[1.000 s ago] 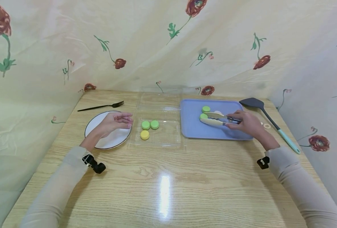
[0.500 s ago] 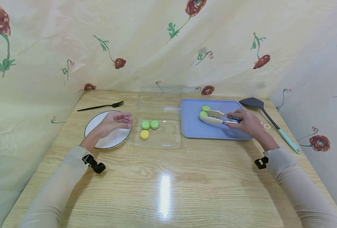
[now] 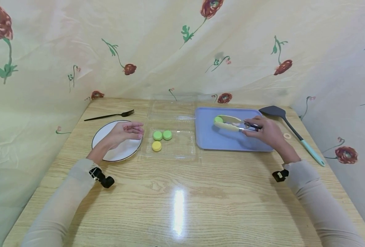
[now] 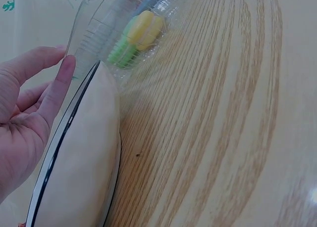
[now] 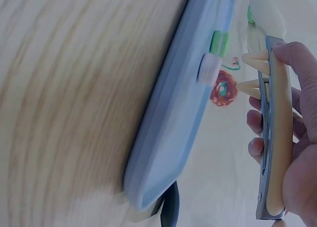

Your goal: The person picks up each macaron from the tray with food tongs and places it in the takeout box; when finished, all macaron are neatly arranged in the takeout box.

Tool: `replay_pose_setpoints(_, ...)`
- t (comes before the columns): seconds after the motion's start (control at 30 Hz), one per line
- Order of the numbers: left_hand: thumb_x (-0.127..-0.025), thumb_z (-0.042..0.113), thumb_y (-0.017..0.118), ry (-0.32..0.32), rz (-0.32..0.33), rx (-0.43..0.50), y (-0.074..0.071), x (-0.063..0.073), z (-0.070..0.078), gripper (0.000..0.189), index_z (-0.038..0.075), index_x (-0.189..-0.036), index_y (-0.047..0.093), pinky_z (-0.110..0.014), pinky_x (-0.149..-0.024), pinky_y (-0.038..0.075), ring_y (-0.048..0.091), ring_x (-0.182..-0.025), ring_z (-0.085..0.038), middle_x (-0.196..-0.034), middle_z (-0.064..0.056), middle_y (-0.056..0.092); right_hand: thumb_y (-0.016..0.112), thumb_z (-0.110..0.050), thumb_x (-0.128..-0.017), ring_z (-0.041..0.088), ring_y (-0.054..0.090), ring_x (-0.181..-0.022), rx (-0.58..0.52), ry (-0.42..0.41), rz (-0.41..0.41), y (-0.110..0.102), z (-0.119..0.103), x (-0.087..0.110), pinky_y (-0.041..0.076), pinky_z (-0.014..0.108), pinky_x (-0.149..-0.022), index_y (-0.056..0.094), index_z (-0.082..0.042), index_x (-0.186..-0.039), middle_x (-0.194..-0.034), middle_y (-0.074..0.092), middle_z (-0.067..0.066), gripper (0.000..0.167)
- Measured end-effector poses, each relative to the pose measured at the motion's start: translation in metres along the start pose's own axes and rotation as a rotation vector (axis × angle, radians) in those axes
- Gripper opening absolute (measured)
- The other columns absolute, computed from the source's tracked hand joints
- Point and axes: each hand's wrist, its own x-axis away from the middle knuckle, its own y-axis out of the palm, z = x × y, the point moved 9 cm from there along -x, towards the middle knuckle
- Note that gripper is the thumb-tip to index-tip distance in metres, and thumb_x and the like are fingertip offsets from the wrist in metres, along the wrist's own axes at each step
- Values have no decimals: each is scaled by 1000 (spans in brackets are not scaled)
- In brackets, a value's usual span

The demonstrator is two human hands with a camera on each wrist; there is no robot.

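Note:
My right hand (image 3: 267, 132) grips cream-tipped tongs (image 3: 228, 127) over the blue tray (image 3: 207, 139). Between the tong tips is a green macaron (image 3: 218, 120), raised above the tray in the right wrist view. Another green macaron (image 5: 219, 43) and a pale pink one (image 5: 210, 68) sit on the tray; the tongs mostly hide them from the head camera. Above the white plate (image 3: 120, 151), my left hand (image 3: 120, 133) pinches the near-side rim of the open clear plastic container (image 3: 182, 147) by its left edge. Inside are two green macarons (image 3: 157, 135) and a yellow macaron (image 3: 156, 146).
A black fork (image 3: 109, 116) lies behind the plate. Right of the tray rests a spatula (image 3: 289, 123) with a dark head and mint handle, and a small pale ring (image 3: 287, 136) lies beside it. Floral cloth (image 3: 247, 51) hangs around the table (image 3: 157, 199).
The tongs have closed around the front green macaron on the tray and moved up and slightly left with it. My left hand has stayed still.

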Motion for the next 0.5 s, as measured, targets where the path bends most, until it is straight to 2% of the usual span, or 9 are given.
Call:
replay_pose_setpoints(0.17,-92,-5,70,1,1,0,0,0,-1,62,-11,-147,43,-21,-91,61,71,-97,-5,-105,8,71,84,-22,-84,15,52,-68,3,-19,12,-1,-9,-2,40,26,-54,74,-8,-125,-106,71,14,45)
replay_pose_setpoints(0.37,-92,-4,71,1,2,5,-1,0,0,62,-11,-147,44,-21,-92,61,71,-97,-5,-106,7,71,85,-18,-83,13,52,-66,-11,-92,39,-3,-26,-6,40,25,-52,75,-6,-121,-104,72,13,42)
replay_pose_setpoints(0.5,-92,-4,70,1,2,8,0,0,0,62,-11,-147,44,-21,-91,61,71,-97,-5,-105,8,71,85,-16,-82,16,53,-70,-29,-114,44,-5,-35,-9,40,25,-53,75,-5,-121,-104,72,14,41)
